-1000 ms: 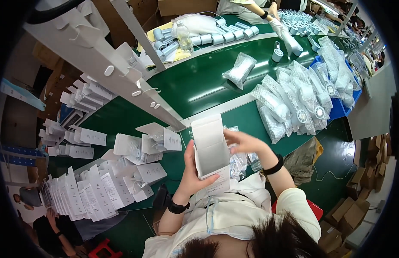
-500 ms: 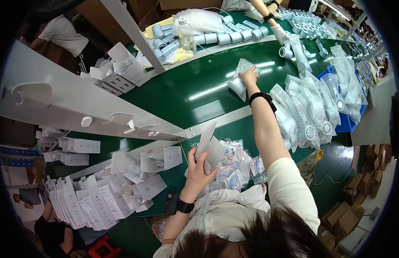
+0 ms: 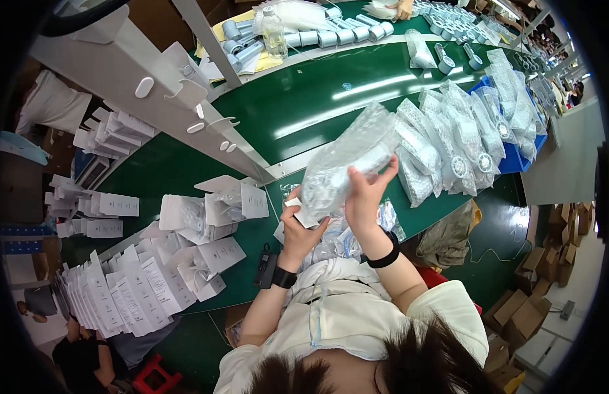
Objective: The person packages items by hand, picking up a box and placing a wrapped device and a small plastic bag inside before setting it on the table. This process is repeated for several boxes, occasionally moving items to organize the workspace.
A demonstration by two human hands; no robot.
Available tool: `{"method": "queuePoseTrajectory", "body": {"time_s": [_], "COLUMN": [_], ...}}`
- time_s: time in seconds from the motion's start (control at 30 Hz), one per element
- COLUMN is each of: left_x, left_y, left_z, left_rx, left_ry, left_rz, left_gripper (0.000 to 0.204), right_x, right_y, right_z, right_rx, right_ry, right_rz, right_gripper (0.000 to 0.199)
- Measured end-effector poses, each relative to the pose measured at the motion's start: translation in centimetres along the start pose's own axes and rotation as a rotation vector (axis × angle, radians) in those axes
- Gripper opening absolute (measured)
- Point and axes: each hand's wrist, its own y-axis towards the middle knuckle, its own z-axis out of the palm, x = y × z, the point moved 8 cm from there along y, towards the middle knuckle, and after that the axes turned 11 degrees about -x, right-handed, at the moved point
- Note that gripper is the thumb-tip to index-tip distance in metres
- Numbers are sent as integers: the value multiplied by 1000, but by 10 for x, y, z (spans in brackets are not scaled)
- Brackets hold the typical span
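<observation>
In front of me my right hand (image 3: pixel 369 194) grips a bubble-wrapped device (image 3: pixel 347 164), its round head pointing down toward my other hand. Beneath that lower end, my left hand (image 3: pixel 303 228) holds a white carton (image 3: pixel 303 211), which the bubble wrap mostly hides. Whether the device's end is inside the carton or only against it, I cannot tell. Small clear plastic packets (image 3: pixel 337 243) lie on the green table below both hands. To the right is a heap of more bubble-wrapped devices (image 3: pixel 449 141).
Filled white boxes (image 3: pixel 130 289) stand in rows at the left. A grey upright post (image 3: pixel 206 125) slants beside the green conveyor (image 3: pixel 272 118). Beyond it are a clear bottle (image 3: pixel 274 36) and grey-blue devices (image 3: pixel 327 38). A blue bin (image 3: pixel 514 157) sits at the right; a co-worker's hand (image 3: pixel 403 9) shows at the back.
My right hand has brought the bubble-wrapped device from over the conveyor back to the carton in my left hand. The co-worker's gloved hand has left; another wrapped piece now lies on the conveyor.
</observation>
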Motion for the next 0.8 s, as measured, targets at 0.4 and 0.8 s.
{"method": "queuePoseTrajectory", "body": {"time_s": [0.4, 0.8], "left_x": [-3, -48], "left_y": [-42, -22], "left_z": [-54, -107], "left_rx": [-94, -139], "left_ry": [-12, 420], "left_rz": [122, -163], "left_gripper": [76, 39], "right_x": [4, -31], "right_y": [-29, 9], "right_z": [8, -27], "right_rx": [812, 985], "right_ry": [-838, -1100], "right_rz": [-842, -794], "right_gripper": [21, 28]}}
